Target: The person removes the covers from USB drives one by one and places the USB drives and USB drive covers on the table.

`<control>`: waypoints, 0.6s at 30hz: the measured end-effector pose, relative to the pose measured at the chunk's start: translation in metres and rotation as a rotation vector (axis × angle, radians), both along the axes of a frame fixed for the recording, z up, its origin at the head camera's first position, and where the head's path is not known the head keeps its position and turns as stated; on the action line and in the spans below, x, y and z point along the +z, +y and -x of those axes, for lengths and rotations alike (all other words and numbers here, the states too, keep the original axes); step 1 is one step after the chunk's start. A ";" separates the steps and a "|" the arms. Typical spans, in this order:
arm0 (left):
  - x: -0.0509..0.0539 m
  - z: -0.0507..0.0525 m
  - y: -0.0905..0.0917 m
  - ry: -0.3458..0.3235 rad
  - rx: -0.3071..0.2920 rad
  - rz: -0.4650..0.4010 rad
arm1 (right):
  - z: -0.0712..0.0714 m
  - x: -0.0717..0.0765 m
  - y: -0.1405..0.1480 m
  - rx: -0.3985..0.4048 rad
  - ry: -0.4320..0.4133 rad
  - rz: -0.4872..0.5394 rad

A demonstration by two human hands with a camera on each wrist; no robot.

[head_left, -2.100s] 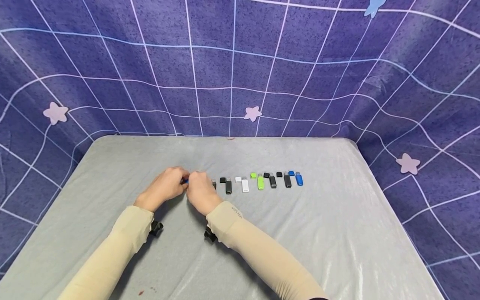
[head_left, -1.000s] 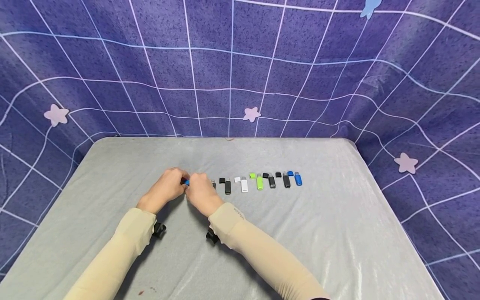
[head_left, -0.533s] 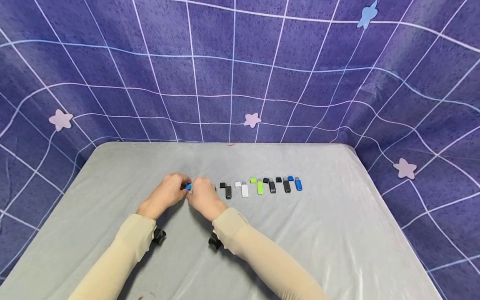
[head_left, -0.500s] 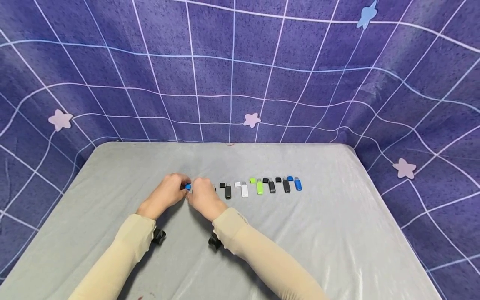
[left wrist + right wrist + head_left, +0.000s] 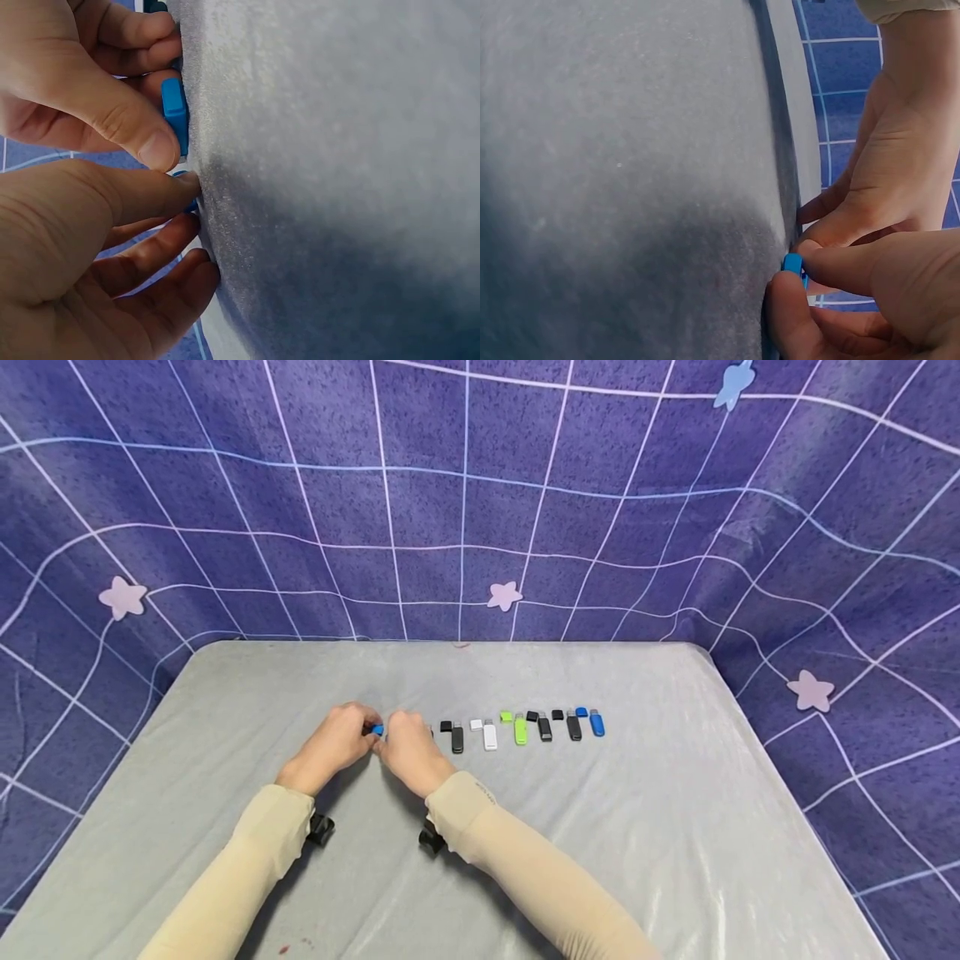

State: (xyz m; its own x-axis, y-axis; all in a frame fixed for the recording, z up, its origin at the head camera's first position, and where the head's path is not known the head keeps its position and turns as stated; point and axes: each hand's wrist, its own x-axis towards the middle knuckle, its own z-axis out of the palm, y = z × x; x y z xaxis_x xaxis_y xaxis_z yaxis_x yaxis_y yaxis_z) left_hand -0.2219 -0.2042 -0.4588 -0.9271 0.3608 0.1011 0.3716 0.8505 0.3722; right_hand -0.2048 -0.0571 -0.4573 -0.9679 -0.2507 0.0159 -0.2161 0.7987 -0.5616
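Observation:
In the left wrist view, my right hand (image 5: 64, 71) pinches a blue USB flash drive (image 5: 174, 112) between thumb and fingers, just above the cloth. A bit of metal connector shows at its lower end. Close below it, my left hand (image 5: 82, 255) pinches a small blue cap (image 5: 191, 206), mostly covered by the thumb and fingers. The two hands nearly meet at the fingertips. In the head view, the left hand (image 5: 333, 743) and right hand (image 5: 408, 747) stand side by side, with blue plastic (image 5: 378, 730) showing between them.
To the right of my hands runs a row of uncapped flash drives: black (image 5: 457, 739), white (image 5: 490, 737), green (image 5: 521, 730), more black ones and a blue one (image 5: 597, 724). Caps lie beside them. A dark drive is partly hidden by my right hand. Purple cloth (image 5: 420, 510) hangs behind.
Both hands stay nearly in place at the row's left end. More of the blue plastic shows between them than two seconds ago. The head view has shifted slightly.

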 end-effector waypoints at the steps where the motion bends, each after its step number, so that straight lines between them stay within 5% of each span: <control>1: 0.000 0.000 0.000 0.002 -0.003 0.000 | 0.000 0.000 0.000 -0.002 0.011 -0.006; 11: 0.002 0.000 -0.004 0.023 -0.021 0.008 | 0.001 0.002 -0.004 -0.008 0.028 -0.039; 18: 0.005 -0.017 -0.007 0.055 -0.026 -0.010 | -0.014 0.013 0.005 0.017 0.061 -0.087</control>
